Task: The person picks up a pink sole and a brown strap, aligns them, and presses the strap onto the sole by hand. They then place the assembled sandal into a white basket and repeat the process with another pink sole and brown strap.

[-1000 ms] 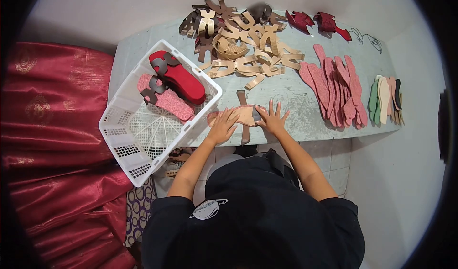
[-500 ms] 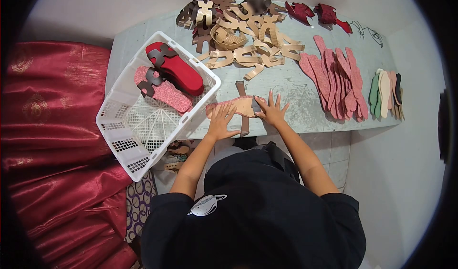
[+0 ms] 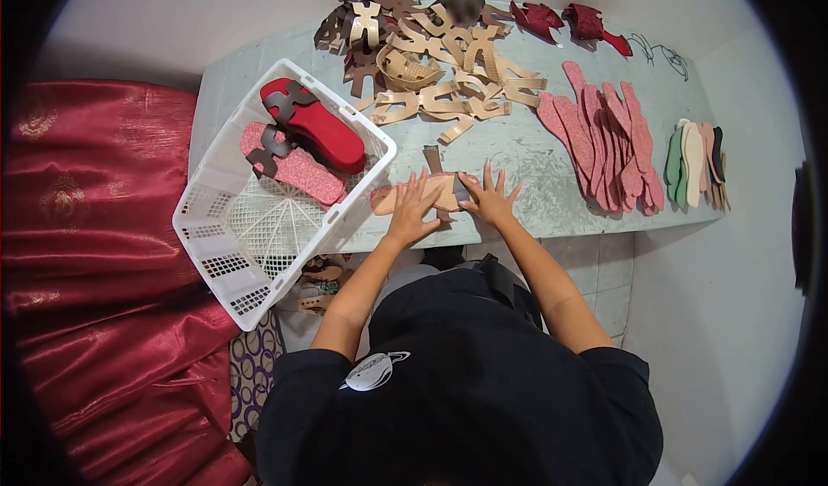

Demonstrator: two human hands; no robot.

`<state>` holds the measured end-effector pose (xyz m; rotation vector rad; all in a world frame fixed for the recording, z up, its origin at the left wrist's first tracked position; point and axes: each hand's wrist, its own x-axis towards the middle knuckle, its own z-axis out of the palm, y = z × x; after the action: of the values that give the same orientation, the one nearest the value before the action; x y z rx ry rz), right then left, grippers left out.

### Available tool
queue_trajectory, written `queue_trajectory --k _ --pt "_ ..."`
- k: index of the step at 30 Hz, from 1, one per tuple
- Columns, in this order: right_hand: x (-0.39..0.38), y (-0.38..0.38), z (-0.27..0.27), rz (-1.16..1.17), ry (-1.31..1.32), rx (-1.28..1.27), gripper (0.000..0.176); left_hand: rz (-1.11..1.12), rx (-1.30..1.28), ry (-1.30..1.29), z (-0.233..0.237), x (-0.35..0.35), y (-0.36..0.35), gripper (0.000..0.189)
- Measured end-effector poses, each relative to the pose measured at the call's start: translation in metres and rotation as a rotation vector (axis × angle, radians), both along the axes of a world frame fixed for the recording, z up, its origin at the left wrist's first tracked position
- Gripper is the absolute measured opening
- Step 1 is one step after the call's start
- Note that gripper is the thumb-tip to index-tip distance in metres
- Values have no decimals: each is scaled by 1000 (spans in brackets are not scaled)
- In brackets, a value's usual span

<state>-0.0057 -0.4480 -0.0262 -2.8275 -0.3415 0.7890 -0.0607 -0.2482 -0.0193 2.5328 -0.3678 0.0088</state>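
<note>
A tan shoe sole [image 3: 446, 198] with a pinkish edge lies lengthwise near the table's front edge. Beneath it runs a brown strap [image 3: 433, 157], its ends sticking out above and below. Across the sole's right part is a dark grey piece [image 3: 460, 189]. My left hand [image 3: 412, 213] rests flat on the sole's middle, fingers spread, holding nothing. At the right end, my right hand [image 3: 492, 203] is open too, its thumb and a finger touching the grey piece and the sole's tip.
A white plastic basket [image 3: 191, 220] on the left holds a red sandal [image 3: 332, 141] and a pink one [image 3: 304, 174]. Beige and brown straps [image 3: 444, 98] pile up behind. Pink soles [image 3: 595, 141] and coloured insoles [image 3: 693, 163] lie to the right, dark red uppers [image 3: 586, 22] at the back.
My left hand has slid a little right and up along the sole, covering more of its middle and the strap's lower end. My right hand stays in place.
</note>
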Motion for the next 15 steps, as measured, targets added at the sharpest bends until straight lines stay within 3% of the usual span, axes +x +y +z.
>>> queue_trajectory --k 1,2,4,7,15 --pt "0 0 0 -1 -1 3 66 -49 -89 -22 1 3 -2 58" --pt "0 0 0 -1 -1 5 66 -50 -90 -24 2 5 -3 58" --pt "0 0 -2 -2 -12 10 66 -135 -273 -26 0 9 -4 29" --pt "-1 0 -1 -3 -25 10 66 -63 -398 30 -3 12 -8 18" --pt "0 1 0 -11 -14 2 67 26 -478 66 -14 17 -10 16"
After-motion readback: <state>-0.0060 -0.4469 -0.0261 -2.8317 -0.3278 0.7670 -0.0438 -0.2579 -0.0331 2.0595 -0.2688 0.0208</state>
